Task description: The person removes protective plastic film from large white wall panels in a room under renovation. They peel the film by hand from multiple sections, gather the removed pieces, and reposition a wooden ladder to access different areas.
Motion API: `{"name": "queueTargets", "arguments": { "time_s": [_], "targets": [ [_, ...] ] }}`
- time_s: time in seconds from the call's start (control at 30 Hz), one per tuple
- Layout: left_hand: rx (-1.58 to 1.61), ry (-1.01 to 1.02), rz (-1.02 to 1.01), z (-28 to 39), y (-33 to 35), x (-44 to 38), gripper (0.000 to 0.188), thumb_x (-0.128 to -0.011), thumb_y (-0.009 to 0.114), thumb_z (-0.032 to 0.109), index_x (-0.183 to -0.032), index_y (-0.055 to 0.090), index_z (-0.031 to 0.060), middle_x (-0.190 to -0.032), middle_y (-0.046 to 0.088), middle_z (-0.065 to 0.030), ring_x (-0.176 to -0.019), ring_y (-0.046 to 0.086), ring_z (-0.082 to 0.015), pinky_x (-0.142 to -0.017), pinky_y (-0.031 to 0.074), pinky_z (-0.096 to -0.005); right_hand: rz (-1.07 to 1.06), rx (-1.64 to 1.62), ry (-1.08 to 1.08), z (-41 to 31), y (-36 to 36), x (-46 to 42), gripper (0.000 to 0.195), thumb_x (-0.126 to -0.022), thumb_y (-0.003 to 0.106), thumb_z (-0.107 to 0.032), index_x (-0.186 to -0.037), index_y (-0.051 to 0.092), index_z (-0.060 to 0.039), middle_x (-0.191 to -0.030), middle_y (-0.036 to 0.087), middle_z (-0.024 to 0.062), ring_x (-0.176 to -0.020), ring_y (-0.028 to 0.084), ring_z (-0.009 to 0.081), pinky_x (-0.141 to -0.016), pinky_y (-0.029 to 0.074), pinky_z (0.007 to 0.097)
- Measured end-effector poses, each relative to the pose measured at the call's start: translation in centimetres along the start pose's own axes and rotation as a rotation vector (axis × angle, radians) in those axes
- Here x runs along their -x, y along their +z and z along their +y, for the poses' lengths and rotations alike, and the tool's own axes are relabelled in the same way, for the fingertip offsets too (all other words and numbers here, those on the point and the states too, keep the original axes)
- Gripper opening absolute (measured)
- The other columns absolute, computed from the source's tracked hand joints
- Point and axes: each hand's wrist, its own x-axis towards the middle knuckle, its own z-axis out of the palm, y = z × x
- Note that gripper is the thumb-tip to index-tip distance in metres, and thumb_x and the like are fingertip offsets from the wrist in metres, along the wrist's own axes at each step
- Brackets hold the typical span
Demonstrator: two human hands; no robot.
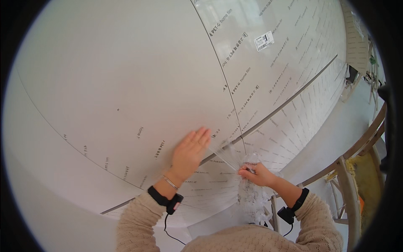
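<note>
Before me stands a large pale cabinet panel (126, 78) with thin seams. My left hand (191, 153) lies flat on it, fingers together and extended, near a dark grey groove (283, 104). Clear printed protective film (252, 201) is bunched in the fist of my right hand (256, 174), and a stretched strip of it runs from there up towards the panel beside my left fingertips. Loose crumpled film hangs below the fist. Printed film also covers the panel section (261, 72) at the upper right and the surface past the groove.
A white label (264, 41) with writing sticks to the filmed section at the upper right. On the right stands a curved-looking wooden frame (349, 189) with yellow material (366, 179) behind it. More wooden supports and another panel (355, 44) are at the far right.
</note>
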Motion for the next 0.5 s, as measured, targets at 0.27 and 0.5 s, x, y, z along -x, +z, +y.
{"name": "queueTargets", "arguments": {
  "time_s": [0.27, 0.5],
  "targets": [
    [0.394, -0.264, 0.011, 9.2, 6.7, 5.2, 0.027, -0.085, 0.061, 0.006, -0.112, 0.065, 0.002, -0.125, 0.062, -0.0083, -0.124, 0.054, -0.0272, -0.107, 0.042, -0.0419, -0.054, -0.778, 0.329, 1.0, -0.2, -0.5, 0.07, -0.101, 0.031, -0.057, -0.13, 0.055, 0.0023, -0.128, 0.058, 0.0132, -0.104, 0.059, 0.0203, -0.095, 0.045, 0.0341],
    [0.344, -0.156, -0.099, 10.4, 5.3, 7.8, 0.029, -0.083, 0.06, 0.005, -0.11, 0.063, -0.0014, -0.124, 0.06, -0.0118, -0.122, 0.054, -0.0295, -0.107, 0.041, -0.0415, -0.237, -0.314, 0.321, -2.8, 1.9, -9.1, 0.06, -0.097, 0.049, -0.054, -0.12, 0.063, -0.0004, -0.119, 0.063, 0.0087, -0.108, 0.054, 0.0155, -0.092, 0.044, 0.0309]
  ]
}}
